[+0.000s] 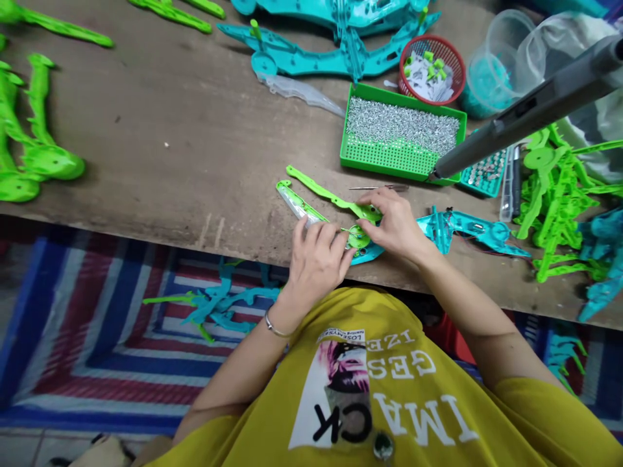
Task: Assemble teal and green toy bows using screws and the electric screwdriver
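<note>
Nearest us is our yellow T-shirt [341,389]. Moving rightward, our left hand [316,263], with a bracelet [273,327] at the wrist, is curled closed, pinching a thin wire [346,230] against a green plastic piece [304,204] on the table [146,130] near its edge. Our right hand [396,224] grasps a second green piece [331,193], close beside a teal plastic piece [467,227].

The plastic piece [331,200] is bright green, the shirt [384,324] is yellow, and the floor mat [107,363] has red and blue stripes.
</note>
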The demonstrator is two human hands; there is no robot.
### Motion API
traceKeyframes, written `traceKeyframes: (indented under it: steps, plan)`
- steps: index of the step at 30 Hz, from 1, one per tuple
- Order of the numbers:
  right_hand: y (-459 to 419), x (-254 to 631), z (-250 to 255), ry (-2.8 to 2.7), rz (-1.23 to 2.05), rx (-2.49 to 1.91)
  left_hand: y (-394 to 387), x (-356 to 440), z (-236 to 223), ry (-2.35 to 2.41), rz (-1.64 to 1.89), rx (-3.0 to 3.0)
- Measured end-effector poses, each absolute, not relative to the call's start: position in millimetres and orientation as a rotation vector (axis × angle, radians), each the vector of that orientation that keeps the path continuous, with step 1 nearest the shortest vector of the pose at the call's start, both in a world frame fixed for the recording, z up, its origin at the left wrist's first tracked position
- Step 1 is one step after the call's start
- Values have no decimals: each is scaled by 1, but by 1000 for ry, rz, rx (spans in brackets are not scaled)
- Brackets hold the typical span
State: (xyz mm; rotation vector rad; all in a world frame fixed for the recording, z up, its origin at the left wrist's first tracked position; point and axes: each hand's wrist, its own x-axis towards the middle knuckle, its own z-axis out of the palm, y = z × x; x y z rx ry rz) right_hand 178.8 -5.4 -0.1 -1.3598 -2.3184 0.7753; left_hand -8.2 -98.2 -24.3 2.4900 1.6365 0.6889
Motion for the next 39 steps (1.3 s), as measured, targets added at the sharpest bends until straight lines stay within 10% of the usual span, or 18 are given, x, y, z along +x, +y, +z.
traceKeyframes:
  steps: [39]
  plan:
    - [-61, 160, 5, -2231, 691, -1235, -100, -37, -41, 1861, 1148, 2136]
